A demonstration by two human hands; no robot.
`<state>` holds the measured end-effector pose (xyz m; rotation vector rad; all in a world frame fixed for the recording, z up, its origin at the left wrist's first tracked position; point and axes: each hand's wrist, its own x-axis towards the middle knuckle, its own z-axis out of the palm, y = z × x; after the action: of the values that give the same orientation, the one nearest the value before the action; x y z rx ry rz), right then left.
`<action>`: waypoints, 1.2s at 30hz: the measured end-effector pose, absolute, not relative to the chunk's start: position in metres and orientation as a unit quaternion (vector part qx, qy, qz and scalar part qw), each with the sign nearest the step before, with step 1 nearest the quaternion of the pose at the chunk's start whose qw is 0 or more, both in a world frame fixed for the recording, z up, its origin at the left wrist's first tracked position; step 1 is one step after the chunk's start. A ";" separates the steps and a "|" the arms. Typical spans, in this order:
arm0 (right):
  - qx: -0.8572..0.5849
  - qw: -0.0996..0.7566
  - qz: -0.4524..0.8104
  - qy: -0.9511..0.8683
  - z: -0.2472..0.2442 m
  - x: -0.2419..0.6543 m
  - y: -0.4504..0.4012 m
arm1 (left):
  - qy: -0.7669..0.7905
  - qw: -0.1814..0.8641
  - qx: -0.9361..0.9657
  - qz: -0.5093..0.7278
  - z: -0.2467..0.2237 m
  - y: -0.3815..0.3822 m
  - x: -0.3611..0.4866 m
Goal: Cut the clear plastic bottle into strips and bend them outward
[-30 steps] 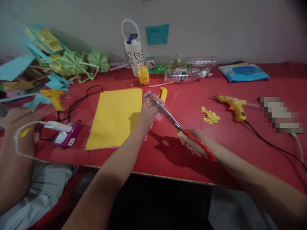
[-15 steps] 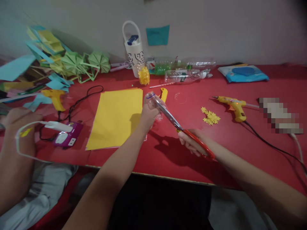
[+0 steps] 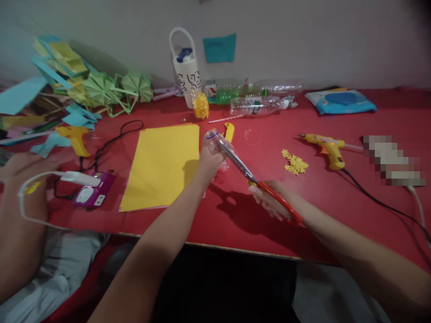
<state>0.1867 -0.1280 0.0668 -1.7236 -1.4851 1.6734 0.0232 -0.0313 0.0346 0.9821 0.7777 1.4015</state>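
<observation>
My left hand [image 3: 211, 157] is closed around a clear plastic bottle piece [image 3: 213, 133] with a purple ring at its neck, held above the table. Red-handled scissors [image 3: 276, 197] are gripped in my right hand [image 3: 267, 202]. Their blades point up and left and meet the bottle piece beside my left fingers; the exact cut line is too small to make out. Just behind my left hand lies a yellow-handled cutter [image 3: 229, 131]. A stack of yellow paper [image 3: 161, 166] lies to the left of that hand. A thin clear ring [image 3: 252, 137] rests to its right.
Yellow stars [image 3: 296, 164] and a yellow glue gun [image 3: 325, 148] lie on the right. Plastic bottles [image 3: 256, 106], a white tumbler [image 3: 187, 80] and a wipes pack [image 3: 340, 102] line the back. A purple power adapter [image 3: 97, 193], another glue gun [image 3: 76, 139] and another person's arm [image 3: 23, 202] are left.
Both hands keep their hold on the bottle piece and the scissors, with almost no movement. The whole view has shifted very slightly.
</observation>
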 end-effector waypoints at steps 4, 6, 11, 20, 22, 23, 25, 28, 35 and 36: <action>-0.605 0.160 0.576 -0.525 0.066 0.187 -0.128 | 0.338 0.595 0.418 0.598 0.034 -0.031 0.022; -0.600 0.166 0.580 -0.525 0.066 0.188 -0.128 | 0.329 0.595 0.425 0.598 0.032 -0.030 0.022; -0.590 0.172 0.599 -0.514 0.064 0.189 -0.126 | 0.317 0.583 0.477 0.576 0.026 -0.027 0.019; -0.607 0.178 0.588 -0.504 0.063 0.188 -0.125 | 0.309 0.570 0.518 0.559 0.017 -0.025 0.019; -0.618 0.176 0.581 -0.500 0.065 0.186 -0.125 | 0.312 0.570 0.517 0.558 0.015 -0.025 0.019; -0.623 0.172 0.578 -0.498 0.067 0.185 -0.125 | 0.314 0.569 0.515 0.559 0.015 -0.025 0.019; -0.632 0.166 0.573 -0.496 0.070 0.183 -0.125 | 0.316 0.570 0.513 0.559 0.015 -0.026 0.020; -0.638 0.166 0.580 -0.478 0.072 0.183 -0.126 | 0.307 0.577 0.511 0.558 0.017 -0.027 0.020; -0.608 0.197 0.610 -0.468 0.060 0.192 -0.126 | 0.310 0.576 0.511 0.558 0.019 -0.028 0.020; -0.607 0.198 0.609 -0.470 0.059 0.193 -0.126 | 0.311 0.574 0.513 0.557 0.019 -0.028 0.020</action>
<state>0.1931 -0.1263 0.0585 -1.6978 -1.3151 1.7049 0.0201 -0.0281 0.0192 1.2028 0.7291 1.3053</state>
